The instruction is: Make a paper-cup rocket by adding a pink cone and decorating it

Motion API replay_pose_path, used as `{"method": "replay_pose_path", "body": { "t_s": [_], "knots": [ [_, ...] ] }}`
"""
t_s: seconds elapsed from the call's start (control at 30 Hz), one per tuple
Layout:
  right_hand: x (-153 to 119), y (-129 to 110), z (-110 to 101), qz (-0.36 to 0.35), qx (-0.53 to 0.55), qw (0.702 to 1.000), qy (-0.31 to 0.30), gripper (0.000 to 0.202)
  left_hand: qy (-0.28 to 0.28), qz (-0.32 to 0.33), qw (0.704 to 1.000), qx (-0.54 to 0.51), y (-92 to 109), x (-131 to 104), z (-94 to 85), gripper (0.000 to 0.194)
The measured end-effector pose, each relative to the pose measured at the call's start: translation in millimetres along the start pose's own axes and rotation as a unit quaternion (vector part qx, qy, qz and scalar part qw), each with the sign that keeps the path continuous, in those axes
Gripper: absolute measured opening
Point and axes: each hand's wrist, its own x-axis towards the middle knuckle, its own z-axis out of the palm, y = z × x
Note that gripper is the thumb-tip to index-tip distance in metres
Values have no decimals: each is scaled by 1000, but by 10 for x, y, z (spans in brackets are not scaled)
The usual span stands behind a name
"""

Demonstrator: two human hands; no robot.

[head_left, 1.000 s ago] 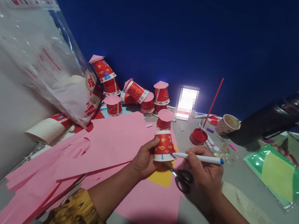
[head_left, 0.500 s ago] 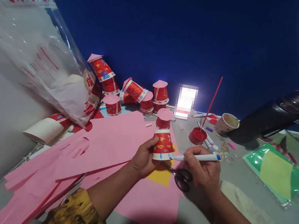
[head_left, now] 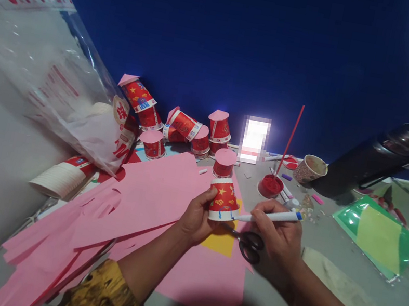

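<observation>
My left hand [head_left: 197, 214] is closed on a red paper cup [head_left: 225, 199] with gold patterns, held upside down with its white rim at the bottom. Blue marks show on that rim. In my right hand [head_left: 279, 232] is a white marker [head_left: 272, 216] with a blue end, its tip at the right part of the rim. Black-handled scissors [head_left: 250, 246] lie beneath the hands, across pink paper [head_left: 205, 285] and a yellow sheet [head_left: 224, 240].
Several red cups with pink tops [head_left: 153, 144] stand or lean behind. At left are a plastic bag [head_left: 64, 70] and stacked cups [head_left: 61, 178]. Toward the right are a red pot with a stick [head_left: 270, 186], a patterned cup [head_left: 310, 169], a black flask [head_left: 372, 164] and a green packet [head_left: 377, 236].
The marker tip has shifted slightly left and down along the cup's rim. My left hand keeps its hold on the cup, and the view has moved very little.
</observation>
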Motion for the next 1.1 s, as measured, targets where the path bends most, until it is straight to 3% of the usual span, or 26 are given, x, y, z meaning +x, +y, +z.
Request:
{"method": "replay_pose_path", "body": {
  "t_s": [0.23,0.67,1.1],
  "knots": [
    [14,75,-10,8,17,1000,-2,29,3,-5,1000,-4,-20,17,-9,32],
    [-13,102,-24,28,35,999,-18,31,-17,-20,1000,10,-13,1,7,45],
    [-2,69,-30,18,24,999,-16,29,-23,-24,999,17,-27,-1,14,37]
  ]
}}
